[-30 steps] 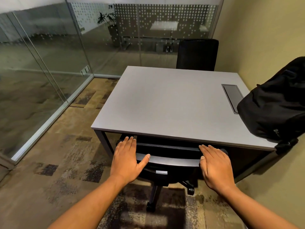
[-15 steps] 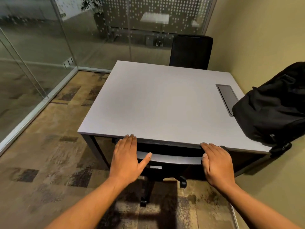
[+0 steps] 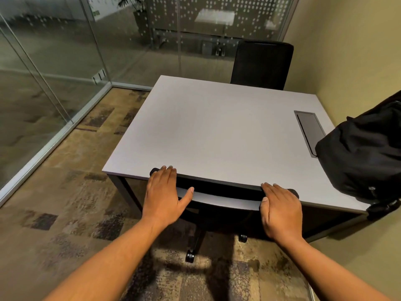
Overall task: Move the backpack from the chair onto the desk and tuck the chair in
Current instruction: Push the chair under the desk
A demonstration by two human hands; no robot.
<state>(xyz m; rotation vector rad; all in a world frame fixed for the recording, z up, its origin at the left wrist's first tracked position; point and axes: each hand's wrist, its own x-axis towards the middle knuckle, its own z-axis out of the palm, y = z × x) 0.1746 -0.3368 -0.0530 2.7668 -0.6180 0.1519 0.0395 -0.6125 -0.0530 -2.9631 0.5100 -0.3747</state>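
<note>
Both arms extended. Left hand [image 3: 163, 198] and right hand [image 3: 280, 211] lie flat, palms down on chair [image 3: 219, 199] backrest top; grip released, fingers straight, not curled. Bag [image 3: 364, 157] sits on tabletop [image 3: 217, 131], right edge. Vs 0.5 s ago: chair further under, fingertips now at tabletop edge.

This is a small office meeting room. Glass partition walls [image 3: 54, 68] with a frosted dot pattern close it off from a wider floor, where a potted plant [image 3: 130, 3] and what may be another desk show dimly. Inside stand a plain grey worktop [image 3: 217, 131] with a cable hatch [image 3: 309, 131], a black office chair [image 3: 262, 64] and patterned carpet tiles [image 3: 71, 203]
</note>
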